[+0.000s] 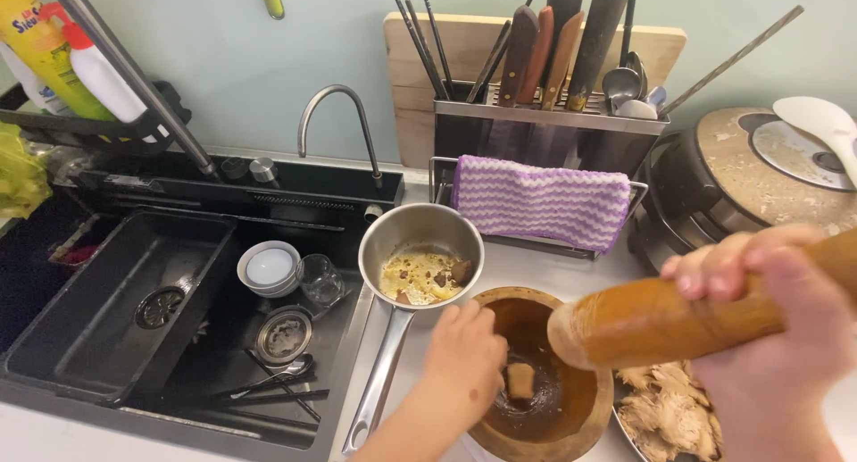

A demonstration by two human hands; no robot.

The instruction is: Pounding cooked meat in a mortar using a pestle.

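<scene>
So my right hand (772, 337) was closest to the camera, fist wrapped tight around a big wooden pestle (678, 315), holding it tilted with the rounded working end hanging just over the wooden mortar (540, 386), not touching anything inside. My left hand (460, 364) was down at the mortar's left rim, fingers bent and close together with the tips at the edge of the bowl; couldn't tell you whether it was really gripping or just resting there. Inside the mortar sat 1 small tan chunk (520, 380), down near the bottom in some dark wet residue.

Just to the right of the mortar, under my right hand, was a metal dish (622, 426) with pale shredded stuff (669, 413) in it, partly cut off by the frame.

A bit further back, touching distance from the mortar, stood a small steel saucepan (420, 257) with its long handle pointing toward me, yellowish oily bits in the bottom. Left of that was the black sink (116, 310) with 1 stack of small white bowls (269, 269), 1 clear glass (320, 279), a round strainer (284, 335) and some cutlery.

At the back: a purple and white striped cloth (540, 201) draped over a rack, a knife and utensil holder (549, 114) in front of a wooden cutting board (446, 60), a curved tap (344, 123), and on the right a rice cooker (750, 176) with a white paddle (817, 123) on its lid.
</scene>
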